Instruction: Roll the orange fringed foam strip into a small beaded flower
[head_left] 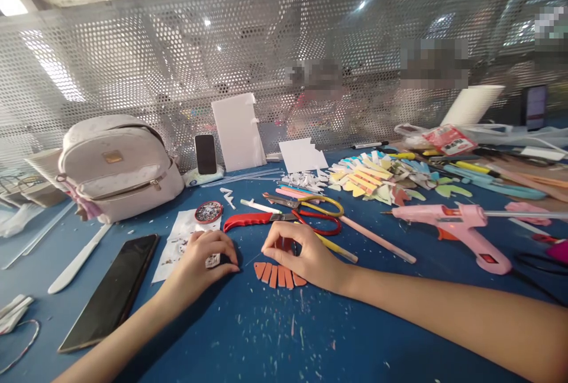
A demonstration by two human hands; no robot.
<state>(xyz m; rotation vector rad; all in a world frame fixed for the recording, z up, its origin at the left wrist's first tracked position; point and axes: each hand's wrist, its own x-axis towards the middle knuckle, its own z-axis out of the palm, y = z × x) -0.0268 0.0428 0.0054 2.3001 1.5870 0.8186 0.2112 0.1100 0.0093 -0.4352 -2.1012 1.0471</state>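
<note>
My left hand rests on the blue tabletop with loosely bent fingers and a gap behind its thumb. A speckled white patch shows through that gap. Beside it lie a white paper sheet with dark crumbs and a round red-rimmed dish of small bits. My right hand is pinched, thumb against forefinger; anything between the tips is too small to make out. Just below it, several orange strips form a fan. Behind the hands lie a red-handled cutter and scissors with yellow and red handles.
A pink glue gun lies right, its cord trailing. Coloured cut pieces are heaped at the back. Left are a phone, a white plastic knife and a pale backpack. A perforated metal screen stands behind the table.
</note>
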